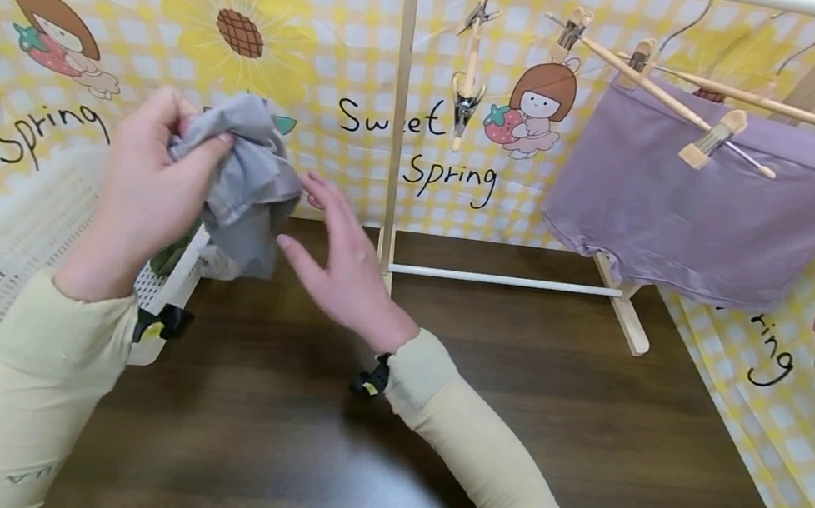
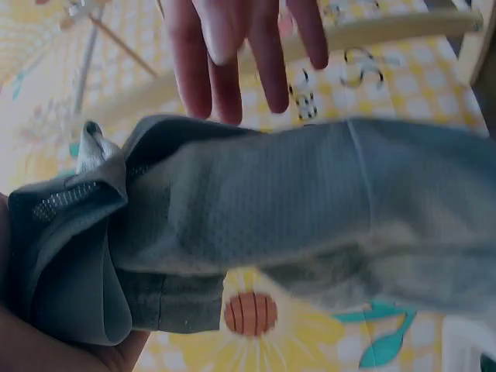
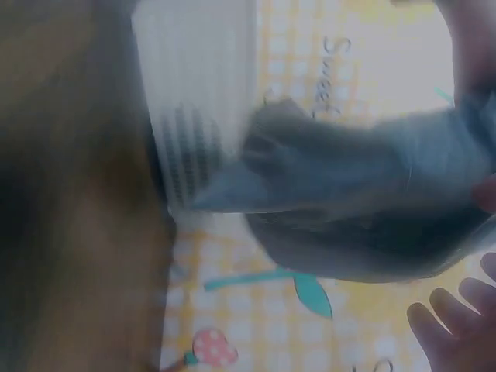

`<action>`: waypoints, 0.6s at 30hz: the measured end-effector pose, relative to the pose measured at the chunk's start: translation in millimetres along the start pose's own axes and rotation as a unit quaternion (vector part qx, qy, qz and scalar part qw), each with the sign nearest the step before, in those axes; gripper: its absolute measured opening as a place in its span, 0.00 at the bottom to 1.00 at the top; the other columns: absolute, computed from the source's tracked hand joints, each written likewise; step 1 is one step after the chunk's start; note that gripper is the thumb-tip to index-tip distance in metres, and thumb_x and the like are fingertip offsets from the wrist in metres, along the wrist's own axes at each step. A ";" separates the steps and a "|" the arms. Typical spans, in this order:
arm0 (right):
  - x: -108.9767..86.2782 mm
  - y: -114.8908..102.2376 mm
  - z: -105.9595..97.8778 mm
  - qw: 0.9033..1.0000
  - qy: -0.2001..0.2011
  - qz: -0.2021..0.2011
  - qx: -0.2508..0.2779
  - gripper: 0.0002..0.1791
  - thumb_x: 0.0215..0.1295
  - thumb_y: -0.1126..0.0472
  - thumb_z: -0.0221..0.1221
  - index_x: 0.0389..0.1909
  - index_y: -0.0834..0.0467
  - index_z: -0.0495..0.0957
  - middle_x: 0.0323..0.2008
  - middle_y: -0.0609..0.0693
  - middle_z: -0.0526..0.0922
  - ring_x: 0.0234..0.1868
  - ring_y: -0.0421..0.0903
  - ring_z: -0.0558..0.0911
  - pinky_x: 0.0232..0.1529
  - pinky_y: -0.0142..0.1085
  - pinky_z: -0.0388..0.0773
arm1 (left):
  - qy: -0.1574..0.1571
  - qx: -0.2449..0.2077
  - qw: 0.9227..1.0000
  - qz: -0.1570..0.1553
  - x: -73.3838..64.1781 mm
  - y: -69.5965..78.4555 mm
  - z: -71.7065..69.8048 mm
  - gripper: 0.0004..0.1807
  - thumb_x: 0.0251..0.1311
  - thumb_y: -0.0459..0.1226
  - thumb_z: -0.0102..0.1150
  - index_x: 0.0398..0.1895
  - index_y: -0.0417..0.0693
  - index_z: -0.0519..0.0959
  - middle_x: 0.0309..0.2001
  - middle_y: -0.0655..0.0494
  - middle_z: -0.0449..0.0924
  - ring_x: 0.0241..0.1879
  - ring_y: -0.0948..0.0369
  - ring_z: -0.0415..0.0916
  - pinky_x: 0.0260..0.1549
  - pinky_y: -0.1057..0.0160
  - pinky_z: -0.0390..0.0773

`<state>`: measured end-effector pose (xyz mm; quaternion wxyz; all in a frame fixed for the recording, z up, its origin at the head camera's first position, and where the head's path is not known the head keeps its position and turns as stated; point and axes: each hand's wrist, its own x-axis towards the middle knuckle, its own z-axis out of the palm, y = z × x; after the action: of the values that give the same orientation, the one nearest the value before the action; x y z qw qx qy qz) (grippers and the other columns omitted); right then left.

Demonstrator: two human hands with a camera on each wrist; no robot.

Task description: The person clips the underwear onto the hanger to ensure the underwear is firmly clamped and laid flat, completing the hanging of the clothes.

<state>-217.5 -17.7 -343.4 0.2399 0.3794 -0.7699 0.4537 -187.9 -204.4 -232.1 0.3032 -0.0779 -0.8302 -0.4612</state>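
Observation:
A bunched grey garment [image 1: 248, 194] hangs from my left hand [image 1: 151, 183], whose thumb and fingers pinch its upper edge. Folds hide its exact kind; in the left wrist view the grey cloth [image 2: 256, 201] stretches sideways, showing a seam and a band-like edge. My right hand [image 1: 349, 268] is just right of the garment, fingers spread and straight, apparently not touching it. Its fingers [image 2: 267, 62] show above the cloth in the left wrist view. Blurred in the right wrist view, the garment [image 3: 333, 170] hangs in front of the white basket [image 3: 198, 101].
A white perforated basket [image 1: 166, 319] with dark green cloth [image 1: 167, 258] inside stands at the left. On the right, purple shorts [image 1: 685, 202] hang by clips from wooden hangers on a rack [image 1: 399, 102]. An unused clip hanger [image 1: 468, 85] hangs mid-rack. The tabletop [image 1: 267, 422] is dark wood.

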 end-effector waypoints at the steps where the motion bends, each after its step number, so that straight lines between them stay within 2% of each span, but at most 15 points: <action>1: 0.0 3.0 -4.8 1.000 0.005 -0.004 0.004 0.36 0.72 0.57 0.62 0.76 0.61 0.59 0.75 0.56 0.62 0.72 0.42 0.65 0.70 0.35 0.59 | -0.010 -0.010 1.000 0.008 -3.1 2.1 3.3 0.13 0.66 0.30 0.61 0.28 0.37 0.66 0.29 0.54 0.68 0.31 0.61 0.66 0.26 0.66 0.64; 6: -4.2 15.9 -23.6 1.000 0.014 0.014 0.009 0.35 0.69 0.63 0.63 0.74 0.58 0.63 0.69 0.55 0.69 0.67 0.43 0.70 0.66 0.36 0.65 | -0.050 -0.033 0.997 0.039 -17.7 10.0 17.9 0.13 0.65 0.28 0.62 0.29 0.33 0.66 0.25 0.53 0.63 0.27 0.60 0.62 0.25 0.65 0.60; 10: -12.5 19.7 -35.6 0.999 0.017 0.044 0.012 0.22 0.69 0.69 0.58 0.63 0.60 0.74 0.58 0.53 0.80 0.57 0.43 0.77 0.59 0.36 0.71 | -0.074 -0.038 0.995 0.056 -28.4 12.9 26.2 0.14 0.65 0.28 0.63 0.28 0.36 0.66 0.24 0.51 0.60 0.26 0.58 0.61 0.26 0.63 0.59; 13: -18.6 21.0 -44.9 0.998 0.018 0.054 0.016 0.15 0.70 0.71 0.56 0.55 0.61 0.80 0.50 0.51 0.83 0.49 0.42 0.81 0.52 0.35 0.75 | -0.087 -0.043 0.993 0.062 -33.6 12.7 31.4 0.15 0.65 0.29 0.64 0.27 0.38 0.66 0.24 0.50 0.60 0.24 0.58 0.60 0.25 0.63 0.59; 15: -21.9 21.7 -51.3 0.998 0.016 0.062 0.019 0.14 0.70 0.71 0.56 0.53 0.61 0.81 0.47 0.50 0.84 0.44 0.41 0.81 0.47 0.34 0.77 | -0.095 -0.047 0.992 0.066 -35.9 12.0 34.3 0.16 0.65 0.29 0.64 0.27 0.38 0.65 0.24 0.50 0.60 0.23 0.59 0.60 0.25 0.63 0.59; 18: -25.9 22.0 -62.1 0.997 0.009 0.078 0.027 0.19 0.68 0.74 0.55 0.57 0.59 0.79 0.46 0.50 0.85 0.39 0.41 0.82 0.41 0.35 0.78 | -0.104 -0.052 0.991 0.064 -38.8 10.1 37.6 0.16 0.66 0.29 0.64 0.27 0.39 0.66 0.25 0.51 0.63 0.24 0.59 0.63 0.25 0.64 0.61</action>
<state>-218.1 53.1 -343.8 0.2003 0.3203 -0.7826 0.4949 -168.8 -162.3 -261.9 0.2399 -0.1944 -0.8254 -0.4727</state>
